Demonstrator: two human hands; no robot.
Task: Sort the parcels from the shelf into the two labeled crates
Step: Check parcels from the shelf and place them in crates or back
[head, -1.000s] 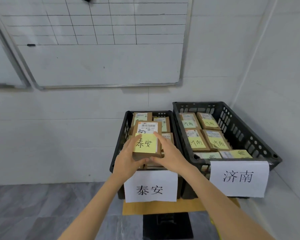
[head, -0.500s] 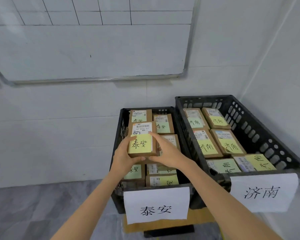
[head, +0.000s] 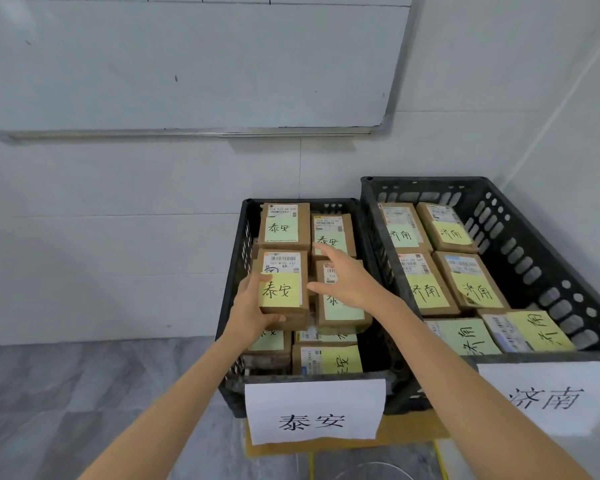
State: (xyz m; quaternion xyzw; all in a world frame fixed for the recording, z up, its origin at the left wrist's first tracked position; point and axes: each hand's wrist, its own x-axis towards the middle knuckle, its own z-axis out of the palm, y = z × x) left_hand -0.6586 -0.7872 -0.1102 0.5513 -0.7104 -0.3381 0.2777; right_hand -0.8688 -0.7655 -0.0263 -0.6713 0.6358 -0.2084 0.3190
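Cardboard parcel (head: 281,289) with a yellow note sits at frame centre, atop the stacked parcels (head: 343,313) in the left crate (head: 234,271). The left hand (head: 248,313) grips its lower left corner, thumb on top and fingers curled beneath. The right hand (head: 347,278) hovers just right of it, fingers spread, holding nothing. The right crate (head: 534,258) fills the frame's right.

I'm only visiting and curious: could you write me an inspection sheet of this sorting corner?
Surface: cardboard sheet under both crates, grey floor below.
Job's things: 泰安 crate and 济南 crate, both holding labelled parcels; one 泰安 parcel held over the 泰安 crate.
Clutter: nothing seen.
Hands: left hand grips that parcel; right hand open, beside it.
Cables: thin yellow lines below crates, kind unclear.
Surroundings: whiteboard, white tiled wall.
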